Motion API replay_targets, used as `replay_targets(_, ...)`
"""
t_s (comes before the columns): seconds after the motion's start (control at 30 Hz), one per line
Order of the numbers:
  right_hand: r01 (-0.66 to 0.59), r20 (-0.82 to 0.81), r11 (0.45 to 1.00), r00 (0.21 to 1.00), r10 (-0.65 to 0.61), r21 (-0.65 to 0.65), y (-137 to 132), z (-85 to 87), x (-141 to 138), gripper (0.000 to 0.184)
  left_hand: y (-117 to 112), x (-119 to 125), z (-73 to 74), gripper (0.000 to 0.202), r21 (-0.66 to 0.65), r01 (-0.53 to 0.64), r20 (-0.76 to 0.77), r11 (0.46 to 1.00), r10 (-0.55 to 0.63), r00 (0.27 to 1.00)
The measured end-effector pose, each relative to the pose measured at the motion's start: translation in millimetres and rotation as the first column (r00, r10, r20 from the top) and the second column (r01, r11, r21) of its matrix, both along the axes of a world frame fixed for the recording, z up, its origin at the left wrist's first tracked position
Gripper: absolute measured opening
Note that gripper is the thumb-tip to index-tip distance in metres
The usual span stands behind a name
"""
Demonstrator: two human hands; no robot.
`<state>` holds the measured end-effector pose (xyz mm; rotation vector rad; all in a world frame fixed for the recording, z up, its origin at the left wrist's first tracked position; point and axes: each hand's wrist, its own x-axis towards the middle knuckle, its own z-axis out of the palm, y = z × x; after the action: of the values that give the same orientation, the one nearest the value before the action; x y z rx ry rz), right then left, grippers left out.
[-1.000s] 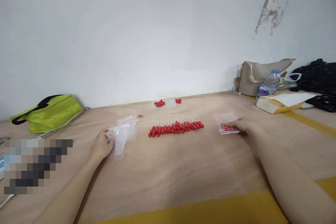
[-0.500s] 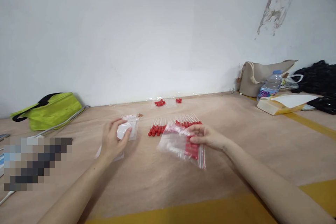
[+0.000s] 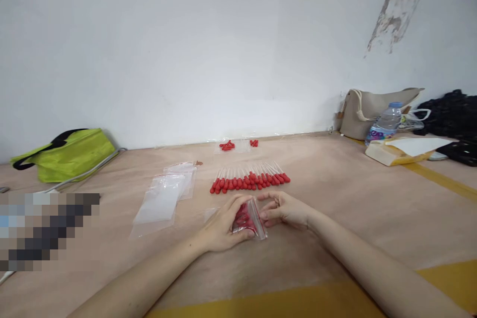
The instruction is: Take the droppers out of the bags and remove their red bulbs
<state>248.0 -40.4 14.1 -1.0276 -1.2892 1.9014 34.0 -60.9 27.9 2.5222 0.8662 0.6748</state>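
My left hand (image 3: pixel 227 226) wraps round a small clear zip bag (image 3: pixel 257 218) holding red pieces; its palm hides part of the bag. At the zip edge, the thumb and bent fingers of my right hand (image 3: pixel 285 211) grip the bag's right side. Just beyond both hands lies a row of red-bulbed droppers (image 3: pixel 249 181), their thin clear stems pointing toward the wall. To the left, several flat clear zip bags (image 3: pixel 158 198) overlap on the brown table covering.
Near the wall lie clear bags with small red pieces (image 3: pixel 227 145). A lime-green pouch (image 3: pixel 76 156) and cable are at left. On the right are a beige bag (image 3: pixel 357 114), water bottle (image 3: pixel 385 121), and opened paper packet (image 3: pixel 391 151). Yellow tape (image 3: pixel 268 303) crosses the front.
My left hand has left the flat bags and moved right onto the filled bag. My right hand has brought that bag slightly left and nearer, uncovering the dropper row.
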Motion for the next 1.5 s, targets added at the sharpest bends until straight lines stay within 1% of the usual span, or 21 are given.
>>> replay_targets(0.07,0.020,0.028,1.000,0.999,-0.020,-0.014,-4.5,0.7,-5.8,0.062,-0.2,-0.5,-0.3,0.064,-0.002,-0.015,0.041,1.000,0.015,0.999)
replay_targets(0.17,0.091,0.066,0.996,0.994,-0.090,-0.010,-7.5,-0.4,-15.8,0.056,1.8,0.5,0.9,0.046,0.017,-0.030,0.029,0.999,0.030,0.999)
replay_targets(0.27,0.172,0.083,0.985,0.982,-0.170,-0.008,-7.3,-2.0,-21.1,0.056,11.0,3.1,-0.6,0.033,0.125,-0.053,-0.024,0.991,0.057,0.998)
replay_targets(0.33,0.198,0.070,0.980,0.978,-0.196,-0.015,-6.9,-2.7,-21.8,0.056,19.6,5.3,-1.5,0.031,0.227,-0.020,-0.086,0.974,0.041,0.995)
replay_targets(0.43,0.213,0.059,0.977,0.976,-0.212,-0.020,-7.1,-2.8,-21.0,0.058,29.9,9.3,0.8,0.026,0.309,0.097,-0.203,0.946,-0.034,0.979)
replay_targets(0.53,0.200,0.057,0.980,0.978,-0.199,-0.016,-7.7,-2.0,-19.4,0.056,34.3,12.8,5.0,0.020,0.342,0.157,-0.250,0.926,-0.071,0.966)
replay_targets(0.7,0.123,0.056,0.992,0.991,-0.122,-0.014,-7.1,-1.3,-15.8,0.049,35.9,14.1,4.3,0.019,0.428,0.170,-0.287,0.887,-0.045,0.957)
replay_targets(0.8,0.091,0.063,0.996,0.994,-0.092,0.021,-7.6,-1.8,-13.9,0.039,36.1,13.9,2.1,0.022,0.468,0.183,-0.297,0.865,-0.042,0.954)
replay_targets(0.93,0.054,0.047,0.995,0.997,-0.059,0.089,-10.9,-3.0,-12.6,0.016,35.0,13.7,0.4,0.019,0.447,0.167,-0.291,0.879,-0.034,0.956)
replay_targets(1.0,0.033,0.044,0.979,0.998,-0.043,0.203,-12.9,-5.0,-12.9,0.012,35.1,12.8,-1.1,0.017,0.414,0.119,-0.265,0.902,-0.005,0.964)
replay_targets(1.03,0.023,0.057,0.954,0.997,-0.042,0.300,-13.9,-6.5,-13.3,0.014,35.4,12.1,-1.9,0.017,0.394,0.095,-0.249,0.914,0.007,0.969)
replay_targets(1.07,0.012,0.085,0.908,0.995,-0.052,0.419,-14.8,-8.3,-13.7,0.018,35.9,11.2,-2.7,0.017,0.373,0.074,-0.233,0.925,0.016,0.972)
replay_targets(1.1,-0.002,0.124,0.835,0.989,-0.080,0.551,-15.4,-10.4,-14.1,0.020,36.5,10.3,-3.2,0.018,0.354,0.054,-0.217,0.934,0.025,0.976)
replay_targets(1.13,-0.022,0.164,0.733,0.979,-0.123,0.679,-15.7,-12.5,-14.2,0.020,37.1,9.4,-3.5,0.018,0.338,0.038,-0.205,0.940,0.034,0.978)
replay_targets(1.2,-0.079,0.212,0.484,0.951,-0.226,0.871,-15.2,-16.6,-13.4,0.019,38.3,7.7,-2.7,0.019,0.322,0.035,-0.199,0.946,0.031,0.979)
replay_targets(1.23,-0.111,0.219,0.367,0.939,-0.267,0.924,-14.4,-18.4,-12.3,0.022,38.8,7.0,-1.8,0.018,0.325,0.054,-0.206,0.944,0.015,0.978)
replay_targets(1.27,-0.142,0.223,0.272,0.929,-0.294,0.952,-13.3,-19.9,-10.8,0.024,39.1,6.5,-0.7,0.018,0.337,0.086,-0.217,0.938,-0.011,0.976)
replay_targets(1.3,-0.173,0.231,0.203,0.921,-0.313,0.964,-12.2,-21.1,-9.2,0.026,39.4,6.0,0.5,0.019,0.354,0.122,-0.227,0.927,-0.041,0.973)
replay_targets(1.33,-0.203,0.246,0.160,0.913,-0.327,0.966,-11.1,-22.0,-7.4,0.027,39.4,5.7,1.5,0.019,0.374,0.156,-0.235,0.914,-0.070,0.970)
replay_targets(1.37,-0.230,0.263,0.134,0.902,-0.343,0.964,-10.2,-22.7,-5.7,0.027,39.4,5.5,2.2,0.019,0.396,0.183,-0.239,0.900,-0.091,0.967)
replay_targets(1.5,-0.349,0.365,0.114,0.842,-0.397,0.930,-9.7,-22.3,-1.2,0.024,39.3,6.3,2.6,0.019,0.499,0.232,-0.260,0.835,-0.111,0.959)
